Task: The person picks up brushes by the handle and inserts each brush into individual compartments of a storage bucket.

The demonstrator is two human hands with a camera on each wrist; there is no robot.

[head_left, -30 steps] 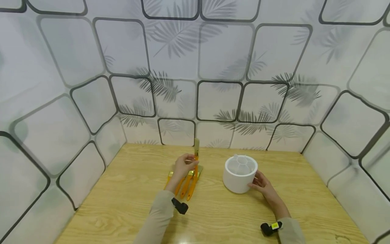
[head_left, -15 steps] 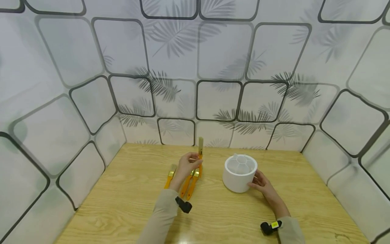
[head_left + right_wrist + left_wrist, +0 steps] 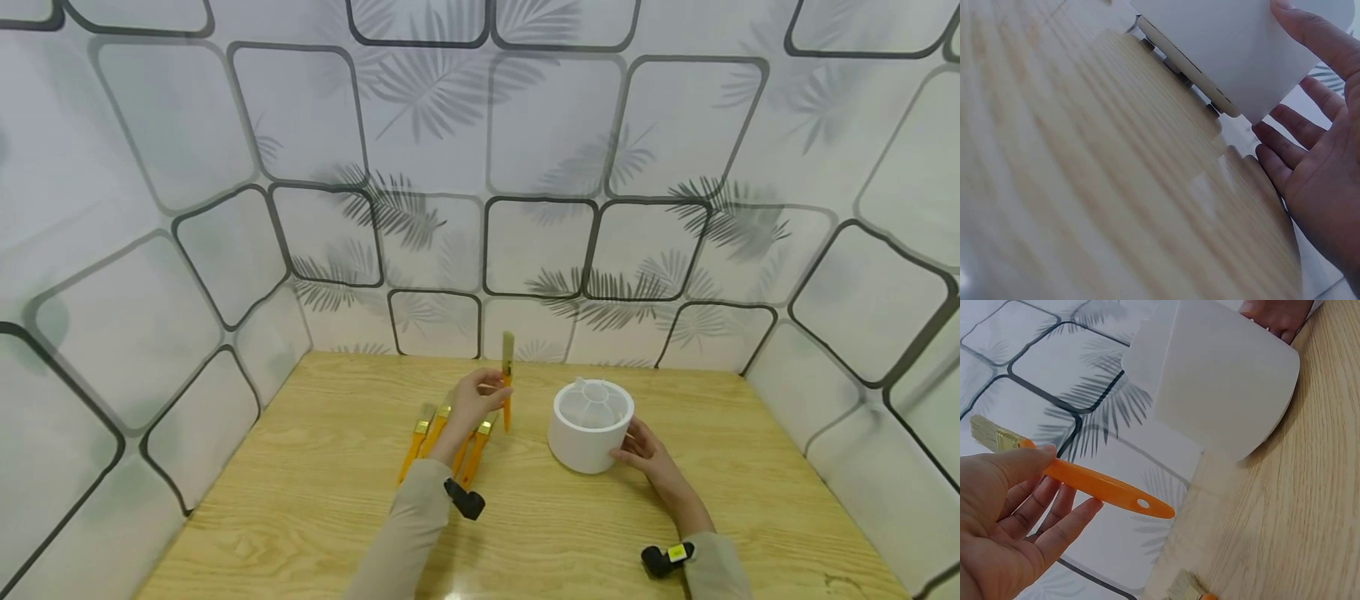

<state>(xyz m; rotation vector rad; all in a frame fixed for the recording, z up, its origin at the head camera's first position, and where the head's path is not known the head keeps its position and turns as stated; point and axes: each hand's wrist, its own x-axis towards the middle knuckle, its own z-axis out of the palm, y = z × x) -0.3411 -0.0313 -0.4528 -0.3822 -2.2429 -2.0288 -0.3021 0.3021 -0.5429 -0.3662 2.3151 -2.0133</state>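
Note:
My left hand pinches a paintbrush by its orange handle between thumb and fingers, bristles up, above the table. In the left wrist view the handle tapers to an end with a hole. To its right stands a round white organizer, its inside split into sections around a central ring. My right hand rests against the organizer's right side. In the right wrist view the thumb touches the white wall and the extended fingers lie by its lower edge. Beneath my left forearm lie several more orange-handled paintbrushes, partly covered.
The wooden table meets patterned walls at the back and on both sides. A black wrist camera sits on the left sleeve, another on the right.
My left hand has moved right with the upright paintbrush, away from the brushes on the table and closer to the organizer. My right hand and the organizer have hardly moved.

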